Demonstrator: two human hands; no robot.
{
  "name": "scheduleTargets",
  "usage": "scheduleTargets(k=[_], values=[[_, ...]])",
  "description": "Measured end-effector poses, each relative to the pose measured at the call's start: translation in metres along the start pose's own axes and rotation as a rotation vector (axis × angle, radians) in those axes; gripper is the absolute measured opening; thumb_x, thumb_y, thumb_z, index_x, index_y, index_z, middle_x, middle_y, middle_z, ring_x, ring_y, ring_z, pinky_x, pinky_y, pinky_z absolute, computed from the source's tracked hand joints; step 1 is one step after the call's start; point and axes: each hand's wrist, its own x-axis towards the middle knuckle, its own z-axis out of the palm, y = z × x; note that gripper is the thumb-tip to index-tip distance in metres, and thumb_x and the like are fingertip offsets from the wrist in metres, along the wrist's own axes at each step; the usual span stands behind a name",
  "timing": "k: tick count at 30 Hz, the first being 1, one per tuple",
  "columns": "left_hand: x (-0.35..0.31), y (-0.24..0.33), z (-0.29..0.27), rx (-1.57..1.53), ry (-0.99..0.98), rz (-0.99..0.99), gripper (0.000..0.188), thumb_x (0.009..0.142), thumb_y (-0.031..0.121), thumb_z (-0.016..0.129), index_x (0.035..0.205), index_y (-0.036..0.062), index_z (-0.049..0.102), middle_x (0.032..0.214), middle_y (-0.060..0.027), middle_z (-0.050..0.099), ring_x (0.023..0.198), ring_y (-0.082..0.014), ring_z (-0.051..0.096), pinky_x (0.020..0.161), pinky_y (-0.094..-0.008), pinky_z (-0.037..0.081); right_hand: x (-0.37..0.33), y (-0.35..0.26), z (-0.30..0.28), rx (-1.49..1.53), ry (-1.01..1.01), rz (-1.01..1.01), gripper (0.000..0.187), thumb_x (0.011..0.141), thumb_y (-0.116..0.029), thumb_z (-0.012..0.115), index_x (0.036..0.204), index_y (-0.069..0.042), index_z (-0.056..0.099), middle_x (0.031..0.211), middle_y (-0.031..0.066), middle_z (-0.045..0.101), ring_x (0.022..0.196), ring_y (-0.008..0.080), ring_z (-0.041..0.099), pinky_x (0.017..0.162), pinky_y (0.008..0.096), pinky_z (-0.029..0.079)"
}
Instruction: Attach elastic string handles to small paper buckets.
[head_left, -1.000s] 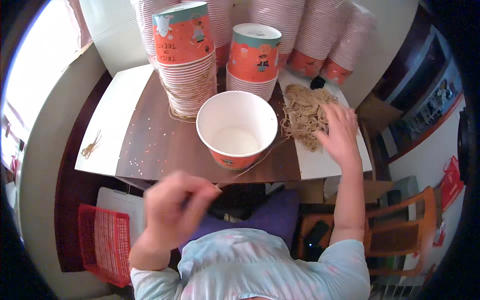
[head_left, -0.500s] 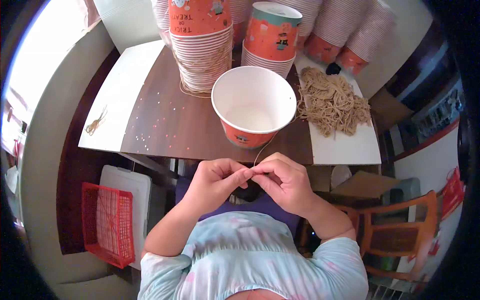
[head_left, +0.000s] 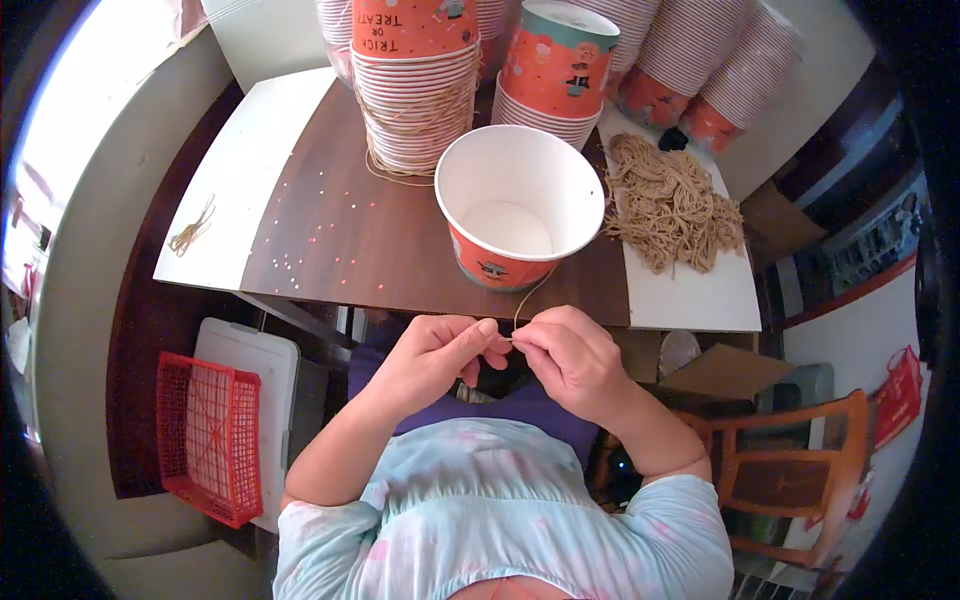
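Just off the table's front edge, my left hand [head_left: 445, 355] and my right hand [head_left: 572, 362] each pinch a thin tan cord [head_left: 530, 296]. From my fingers the cord runs up to the side of an orange paper bucket [head_left: 497, 268]. The bucket stands upright on the brown table, its white inside showing and nothing in it. A small dark hole sits near the right of its rim. My fingertips hide the cord's end. A short stretch of cord shows between the two hands.
Stacked paper buckets [head_left: 415, 105] with cords around them stand behind, beside another stack [head_left: 553, 75]. A heap of tan cords [head_left: 672, 205] lies on the right white board. A few loose cords [head_left: 192, 230] lie left. Small dots [head_left: 300, 240] speckle the table. A red basket [head_left: 210, 440] sits lower left.
My hands have drawn slightly apart, and the left thumb has lifted. More cord shows between them. The whole view has shifted a little.
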Motion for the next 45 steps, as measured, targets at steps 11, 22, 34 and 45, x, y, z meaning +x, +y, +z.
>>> scheduleTargets(k=[11, 22, 34, 45], values=[[0.001, -0.003, -0.001, 0.005, 0.002, 0.017, 0.016, 0.089, 0.013, 0.059, 0.09, -0.0013, 0.064, 0.079, -0.0036, 0.065, 0.067, -0.0055, 0.055, 0.061, -0.0202, 0.047, 0.0, 0.004, 0.005, -0.013, -0.027, -0.053, 0.021, 0.069, 0.005, 0.069, 0.086, -0.002, 0.06, 0.075, 0.0097, 0.056, 0.064, 0.0238, 0.057, 0.055, 0.0328, 0.047], [-0.015, 0.015, 0.002, 0.262, 0.03, 0.166, 0.007, 0.083, 0.006, 0.065, 0.086, -0.0004, 0.064, 0.076, -0.0007, 0.061, 0.065, -0.0047, 0.055, 0.056, -0.0205, 0.045, 0.012, -0.003, -0.01, 0.026, -0.186, -0.079, 0.014, 0.073, -0.004, 0.068, 0.082, -0.005, 0.058, 0.073, 0.0089, 0.052, 0.064, 0.0265, 0.056, 0.056, 0.0353, 0.046], [0.066, 0.035, -0.071, 0.61, 0.55, 0.498, 0.017, 0.085, 0.005, 0.061, 0.1, -0.0017, 0.066, 0.089, -0.0047, 0.06, 0.067, -0.0061, 0.054, 0.059, -0.0201, 0.043, 0.146, 0.076, 0.008, 0.225, -0.462, 0.309, 0.016, 0.078, -0.013, 0.062, 0.084, 0.001, 0.066, 0.072, 0.0079, 0.065, 0.066, 0.0129, 0.059, 0.063, 0.0284, 0.047], [0.079, 0.038, -0.067, 0.519, 0.52, 0.489, 0.016, 0.082, 0.004, 0.064, 0.097, -0.0015, 0.067, 0.081, -0.0047, 0.061, 0.062, -0.0055, 0.052, 0.056, -0.0205, 0.043, 0.154, 0.09, 0.023, 0.209, -0.542, 0.364, 0.015, 0.078, -0.011, 0.061, 0.084, 0.001, 0.066, 0.072, 0.0089, 0.065, 0.066, 0.0129, 0.06, 0.061, 0.0292, 0.048]])
